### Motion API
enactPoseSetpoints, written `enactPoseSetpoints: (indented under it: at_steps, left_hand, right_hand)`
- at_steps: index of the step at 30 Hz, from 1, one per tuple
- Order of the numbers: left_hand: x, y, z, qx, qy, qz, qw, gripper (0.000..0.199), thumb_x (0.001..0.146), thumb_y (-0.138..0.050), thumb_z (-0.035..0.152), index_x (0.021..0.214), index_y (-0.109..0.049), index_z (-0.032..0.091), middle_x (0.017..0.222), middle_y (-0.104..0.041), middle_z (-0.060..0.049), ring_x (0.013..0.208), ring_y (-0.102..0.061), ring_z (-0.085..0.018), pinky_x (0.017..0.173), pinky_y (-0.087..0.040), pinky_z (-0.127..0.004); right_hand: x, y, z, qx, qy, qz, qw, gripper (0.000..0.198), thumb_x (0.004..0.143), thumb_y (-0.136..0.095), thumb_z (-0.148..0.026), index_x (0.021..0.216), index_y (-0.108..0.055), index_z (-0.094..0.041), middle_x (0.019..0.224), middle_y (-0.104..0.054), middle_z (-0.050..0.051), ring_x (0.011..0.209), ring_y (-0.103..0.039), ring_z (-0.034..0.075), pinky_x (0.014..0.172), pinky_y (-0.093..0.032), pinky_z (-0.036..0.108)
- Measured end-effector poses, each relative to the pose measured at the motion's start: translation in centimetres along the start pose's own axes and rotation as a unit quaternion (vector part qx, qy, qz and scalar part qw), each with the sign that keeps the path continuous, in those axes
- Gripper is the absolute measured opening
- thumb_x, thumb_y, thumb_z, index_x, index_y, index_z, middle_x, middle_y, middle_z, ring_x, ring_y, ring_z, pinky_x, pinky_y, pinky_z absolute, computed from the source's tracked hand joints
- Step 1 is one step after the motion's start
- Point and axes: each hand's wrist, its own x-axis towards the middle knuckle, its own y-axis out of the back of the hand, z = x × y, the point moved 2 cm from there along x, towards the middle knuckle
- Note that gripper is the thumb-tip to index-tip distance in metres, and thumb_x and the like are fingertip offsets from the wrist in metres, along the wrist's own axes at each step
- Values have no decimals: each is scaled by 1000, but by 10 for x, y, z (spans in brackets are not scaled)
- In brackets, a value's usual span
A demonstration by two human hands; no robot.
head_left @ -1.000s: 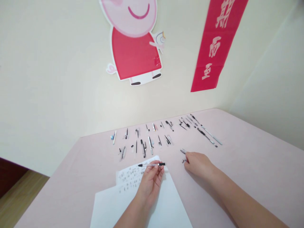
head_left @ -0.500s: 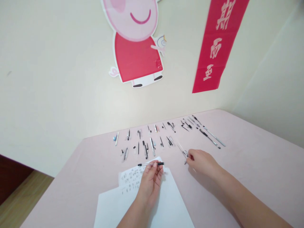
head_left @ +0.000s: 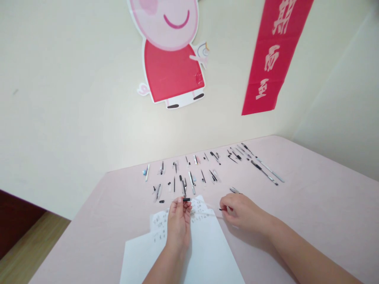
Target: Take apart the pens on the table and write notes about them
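Note:
My left hand (head_left: 178, 221) is closed around a clear-barrelled pen (head_left: 186, 199). Its black grip points right, and a black end shows left of the fingers. Between my hands stretches a thin clear tube, apparently a pen refill (head_left: 207, 206), its left end at the grip's opening; whether it is inside, I cannot tell. My right hand (head_left: 241, 209) pinches the refill's other end, where a small dark tip shows at the fingertips. Just beyond my right hand lie grey pen parts (head_left: 235, 190), partly hidden by it. Handwritten white paper (head_left: 204, 244) lies under my left hand.
Disassembled pens (head_left: 191, 182), caps and refills lie in rows across the pink tabletop (head_left: 310, 205). Longer pens (head_left: 264, 172) are at the back right. Behind the table, the wall bears a cartoon pig cutout (head_left: 174, 73) and a red banner (head_left: 266, 71).
My left hand has shifted left with the pen. My right hand has moved left and slightly down from the grey parts, bringing the clear refill toward the pen's grip.

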Motion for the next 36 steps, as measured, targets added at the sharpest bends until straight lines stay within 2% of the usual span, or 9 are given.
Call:
enactPoseSetpoints:
  at_steps: [10,17,25,32,36]
  left_hand:
    - [-2,-3,2,-11,14,18,1000,6,80,-63,14,74,-62,12,66,-63,-2,58,-60,-8,57,-52,-16]
    - [-3,-3,2,3,15,-1,1000,8,77,-68,19,75,-61,14,67,-62,0,60,-59,-7,59,-50,-15]
    - [-9,0,-2,117,-24,-24,993,28,67,-75,37,78,-61,16,69,-60,2,64,-57,-8,60,-47,-16]
    - [-27,-7,-10,158,25,-81,984,25,68,-74,35,78,-63,16,83,-64,-2,77,-61,-12,65,-48,-20]
    - [-33,-9,-14,157,58,-98,981,26,67,-75,34,81,-65,14,87,-65,-5,82,-63,-15,71,-49,-24]
  right_hand:
    - [1,-2,0,-10,-9,-11,1000,12,72,-48,-10,69,-56,-18,69,-58,1,63,-48,13,61,-31,23]
    - [0,-3,1,-15,-19,-13,1000,13,74,-48,-10,69,-57,-18,70,-59,2,64,-50,14,60,-31,24]
    - [1,0,10,-38,-21,7,999,12,74,-49,-12,72,-59,-18,72,-61,3,67,-51,15,61,-31,25]
    - [3,-1,6,39,5,32,999,12,78,-50,-15,80,-62,-18,76,-62,3,71,-53,14,67,-36,24]
    - [4,-6,0,104,25,48,993,11,81,-50,-17,78,-61,-18,76,-61,2,70,-52,14,67,-38,24]
